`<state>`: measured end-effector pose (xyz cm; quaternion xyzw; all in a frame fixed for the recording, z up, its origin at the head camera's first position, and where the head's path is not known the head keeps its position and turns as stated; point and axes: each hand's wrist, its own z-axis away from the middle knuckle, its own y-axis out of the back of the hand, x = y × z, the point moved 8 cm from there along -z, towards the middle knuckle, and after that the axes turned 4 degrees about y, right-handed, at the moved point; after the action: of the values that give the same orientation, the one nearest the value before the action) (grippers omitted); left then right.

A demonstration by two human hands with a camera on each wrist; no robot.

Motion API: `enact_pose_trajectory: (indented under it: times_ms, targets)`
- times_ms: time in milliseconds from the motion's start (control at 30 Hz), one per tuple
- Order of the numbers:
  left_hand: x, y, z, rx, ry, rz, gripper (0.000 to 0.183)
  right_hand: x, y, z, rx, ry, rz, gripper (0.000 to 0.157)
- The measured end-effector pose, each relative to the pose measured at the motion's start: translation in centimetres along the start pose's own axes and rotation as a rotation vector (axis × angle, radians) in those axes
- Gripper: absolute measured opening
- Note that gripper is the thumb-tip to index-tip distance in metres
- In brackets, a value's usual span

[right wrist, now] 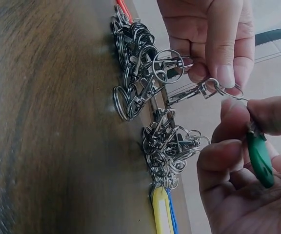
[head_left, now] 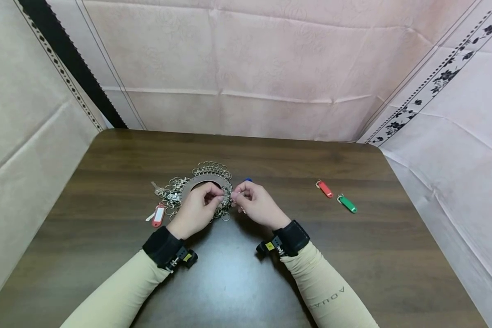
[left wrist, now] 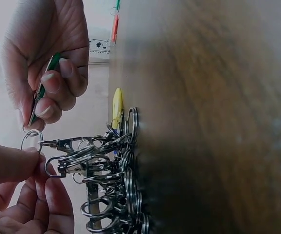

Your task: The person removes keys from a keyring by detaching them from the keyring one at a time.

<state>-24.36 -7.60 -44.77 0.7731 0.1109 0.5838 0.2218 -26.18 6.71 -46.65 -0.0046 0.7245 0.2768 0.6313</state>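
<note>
A round grey key holder [head_left: 210, 178] lies on the table, its rim crowded with metal swivel clips and split rings. Between thumb and fingers, my left hand [head_left: 197, 207] pinches a split ring [left wrist: 41, 140] at the end of one swivel clip [right wrist: 184, 95], which is pulled out from the rim. My right hand [head_left: 260, 205] holds a green key tag [right wrist: 260, 158] against its curled fingers. The thin wire at that tag's end meets the split ring right at both hands' fingertips. In the head view the green tag is hidden by the right hand.
At the holder's left hang a red tag [head_left: 158, 216] and keys [head_left: 157, 189]. A yellow tag [right wrist: 161, 209] and a blue tag [right wrist: 172, 214] hang from its far side. Another red tag [head_left: 325, 189] and a green tag [head_left: 347, 203] lie at the right on the wooden table [head_left: 229, 282].
</note>
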Motion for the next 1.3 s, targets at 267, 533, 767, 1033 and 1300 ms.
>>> enact_pose_trajectory:
  times_ms: [267,533,767,1033,1300]
  targets:
    - [0.0,-0.2,0.0,-0.027,0.023,-0.024,0.007,-1.7,0.1,0.5,0.003,-0.004,-0.033,0.016]
    - [-0.4,-0.7,-0.2,-0.08,0.046,-0.054,0.01,-3.3,0.3,0.9,0.031,0.026,-0.063,0.013]
    - [-0.4,-0.5,-0.3,-0.06,0.043,-0.055,0.004,-0.3,0.1,-0.3,0.037,0.039,-0.061,0.015]
    - [-0.2,0.0,-0.2,-0.008,0.033,-0.016,0.004,-0.2,0.0,-0.3,0.023,0.041,-0.066,0.013]
    - [0.0,0.0,-0.1,-0.005,0.016,-0.015,0.004,-0.8,0.2,0.0,0.033,0.022,-0.062,0.014]
